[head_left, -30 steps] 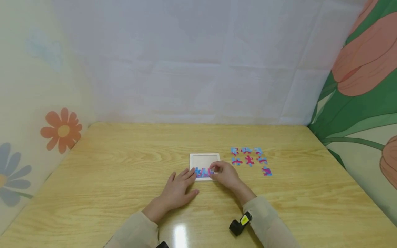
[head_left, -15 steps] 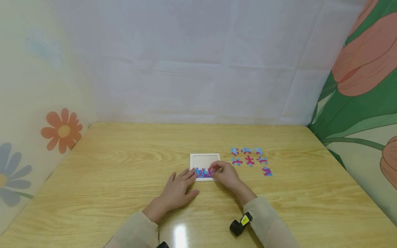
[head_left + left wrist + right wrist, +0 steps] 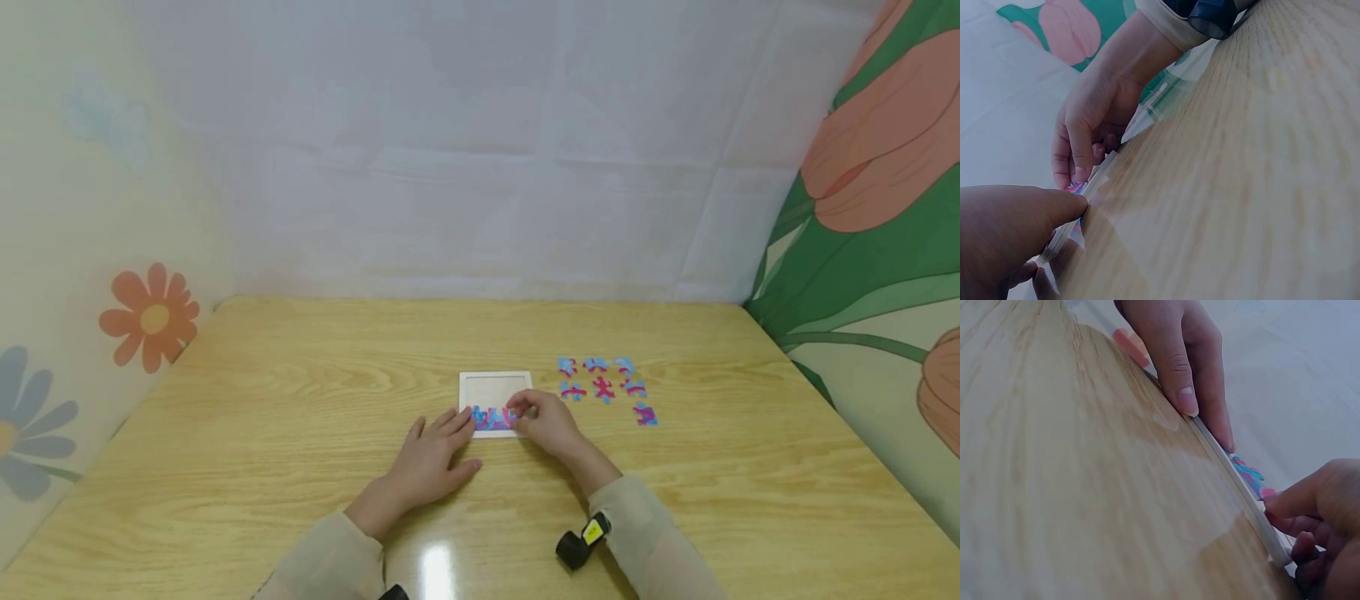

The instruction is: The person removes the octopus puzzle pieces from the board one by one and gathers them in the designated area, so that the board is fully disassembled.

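Note:
A white square puzzle tray (image 3: 495, 375) lies on the table, a row of pink, blue and purple puzzle pieces (image 3: 491, 418) along its near side. My left hand (image 3: 427, 462) rests against the tray's left edge, fingers extended and spread; the right wrist view also shows the left hand (image 3: 1185, 369) at the tray rim. At the right end of the row, my right hand (image 3: 547, 425) pinches a puzzle piece between thumb and fingers. In the right wrist view only a pink bit of that puzzle piece (image 3: 1267, 492) shows beside the thumb; the rest is hidden.
Right of the tray, several loose puzzle pieces (image 3: 603, 388) lie spaced in rows, with one more puzzle piece (image 3: 645, 415) nearer. The wood-grain table (image 3: 300, 375) ends at a white cloth (image 3: 480, 208) behind. A black wrist camera (image 3: 576, 548) sits on the right sleeve.
Both hands stay nearly in place. The pieces at the right end of the row have shifted slightly under the right fingers; the loose pieces have not moved.

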Motion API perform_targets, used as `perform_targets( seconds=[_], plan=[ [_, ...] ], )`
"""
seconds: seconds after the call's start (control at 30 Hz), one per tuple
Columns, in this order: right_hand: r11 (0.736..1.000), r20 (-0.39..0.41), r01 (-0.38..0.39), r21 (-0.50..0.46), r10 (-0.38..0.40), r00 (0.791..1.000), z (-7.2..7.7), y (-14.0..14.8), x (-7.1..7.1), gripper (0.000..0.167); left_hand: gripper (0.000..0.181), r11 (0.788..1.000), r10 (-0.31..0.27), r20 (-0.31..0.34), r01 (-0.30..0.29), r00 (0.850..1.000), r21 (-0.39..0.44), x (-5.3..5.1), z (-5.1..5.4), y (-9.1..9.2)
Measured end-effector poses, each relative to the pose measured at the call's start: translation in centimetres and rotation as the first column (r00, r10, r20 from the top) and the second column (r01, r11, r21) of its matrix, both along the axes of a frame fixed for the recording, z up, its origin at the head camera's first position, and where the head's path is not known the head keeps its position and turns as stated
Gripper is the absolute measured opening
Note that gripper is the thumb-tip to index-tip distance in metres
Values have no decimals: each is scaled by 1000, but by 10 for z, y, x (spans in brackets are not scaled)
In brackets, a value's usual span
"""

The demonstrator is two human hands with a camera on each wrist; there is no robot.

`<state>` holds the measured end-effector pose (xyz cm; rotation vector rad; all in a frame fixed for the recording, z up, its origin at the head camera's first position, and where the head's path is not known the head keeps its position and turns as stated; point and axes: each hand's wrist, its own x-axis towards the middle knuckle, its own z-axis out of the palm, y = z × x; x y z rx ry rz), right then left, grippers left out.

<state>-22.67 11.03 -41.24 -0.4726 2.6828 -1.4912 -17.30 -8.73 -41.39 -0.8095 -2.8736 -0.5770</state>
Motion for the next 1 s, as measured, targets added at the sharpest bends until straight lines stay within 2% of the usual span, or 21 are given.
perform_targets(
  seconds=[0.47, 0.8, 1.0],
  plan=[
    [1000, 2, -10, 1, 10, 1000, 3, 1, 0, 14, 57, 1000, 0, 0, 0, 1000, -6, -1, -1, 0],
    [998, -12, -35, -52, 35, 999, 0, 2, -3, 15, 57, 1000, 2, 6, -2, 1000, 1, -1, -1, 0],
    [998, 30, -28, -62, 30, 999, -1, 5, -5, 17, 57, 1000, 4, 5, -3, 1000, -6, -1, -2, 0]
  ],
)
